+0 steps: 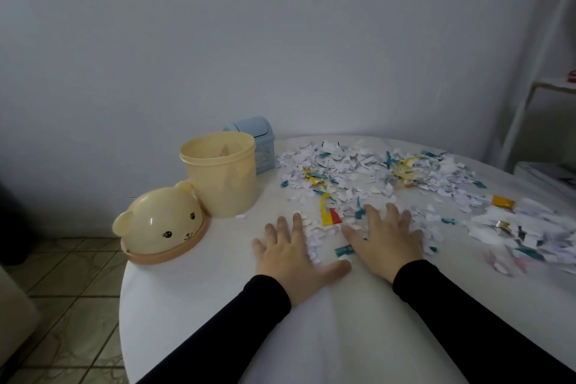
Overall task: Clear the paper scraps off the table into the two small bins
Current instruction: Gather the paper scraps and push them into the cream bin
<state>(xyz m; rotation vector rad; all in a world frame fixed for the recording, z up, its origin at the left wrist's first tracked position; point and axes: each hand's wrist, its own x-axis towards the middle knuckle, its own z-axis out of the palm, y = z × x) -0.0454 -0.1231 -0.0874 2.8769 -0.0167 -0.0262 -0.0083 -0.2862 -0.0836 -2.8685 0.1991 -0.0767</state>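
Mostly white paper scraps (374, 178) — teal, yellow flecks, left hand (290, 254), right hand (385, 243) flat, fingers spread.

head-worn view, looking down, table (218, 305) close

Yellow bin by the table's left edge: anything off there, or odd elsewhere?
The yellow bin stands upright and open; its bear-face lid lies beside it, overhanging the table edge. Paper scraps litter the tabletop. The blue bin behind is closed.
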